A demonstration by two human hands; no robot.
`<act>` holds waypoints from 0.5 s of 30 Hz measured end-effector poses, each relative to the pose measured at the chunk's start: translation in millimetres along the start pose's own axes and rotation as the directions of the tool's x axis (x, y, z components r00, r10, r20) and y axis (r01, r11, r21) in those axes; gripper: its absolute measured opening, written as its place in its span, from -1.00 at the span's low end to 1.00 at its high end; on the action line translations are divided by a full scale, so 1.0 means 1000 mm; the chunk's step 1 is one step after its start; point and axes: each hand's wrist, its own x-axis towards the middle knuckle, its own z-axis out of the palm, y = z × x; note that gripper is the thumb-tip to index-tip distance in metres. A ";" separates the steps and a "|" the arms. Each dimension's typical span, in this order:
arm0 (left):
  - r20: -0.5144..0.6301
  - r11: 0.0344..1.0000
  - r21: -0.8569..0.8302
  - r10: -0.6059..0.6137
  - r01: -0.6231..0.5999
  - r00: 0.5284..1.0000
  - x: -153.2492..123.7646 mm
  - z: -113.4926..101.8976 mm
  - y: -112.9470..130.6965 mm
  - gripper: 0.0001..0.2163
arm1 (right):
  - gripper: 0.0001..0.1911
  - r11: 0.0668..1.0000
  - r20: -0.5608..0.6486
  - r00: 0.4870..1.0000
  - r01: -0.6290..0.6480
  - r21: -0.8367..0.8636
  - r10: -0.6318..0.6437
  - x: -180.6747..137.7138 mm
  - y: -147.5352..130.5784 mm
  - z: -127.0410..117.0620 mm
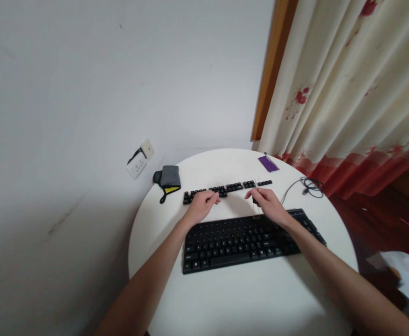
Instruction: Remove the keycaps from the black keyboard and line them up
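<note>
Keyboard work at a round table; clock directions are read from the tabletop's centre, 12 o'clock pointing away from the person. The pale wall [120,70] stands beyond 11 o'clock, the floral curtain [330,70] beyond 1 o'clock. The white round table [225,303] carries a black computer keyboard [218,259] across its centre; its far rows look stripped, the nearer rows capped. Toward 12 o'clock, detached keycaps [234,187] lie in a line of groups. The left hand [202,205] is just beside them, its fingers curled; whether they enclose anything cannot be told. The right hand [267,201] pinches a wire keycap puller [256,217], whose loop hangs over the keyboard's far edge; a dark piece at the fingertips is indistinct. A grey pouch [171,175] lies at 10 o'clock, a coiled cable [307,190] at 2, a flat purple item [269,163] at 1. The stage appears to be keycap handling, partway through. The next move probably calls for a steady pinch and exact alignment of the wire loop with a single key.
</note>
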 end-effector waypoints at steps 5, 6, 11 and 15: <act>0.198 0.991 0.085 0.081 -0.099 0.977 -0.005 0.010 0.012 -0.65 | -0.62 0.997 0.217 0.973 0.069 0.023 -0.072 -0.018 0.002 -0.001; 0.215 0.990 0.091 0.084 -0.106 0.973 -0.006 0.012 0.014 -0.65 | -0.62 0.996 0.247 0.965 0.089 0.020 -0.091 -0.020 0.002 -0.001; 0.256 0.987 0.115 0.079 -0.111 0.963 -0.006 0.019 0.015 -0.67 | -0.60 0.990 0.324 0.935 0.138 0.033 -0.141 -0.025 0.007 -0.002; 0.286 0.987 0.126 0.060 -0.100 0.956 -0.006 0.021 0.014 -0.67 | -0.61 0.983 0.413 0.892 0.164 0.079 -0.182 -0.027 0.009 -0.005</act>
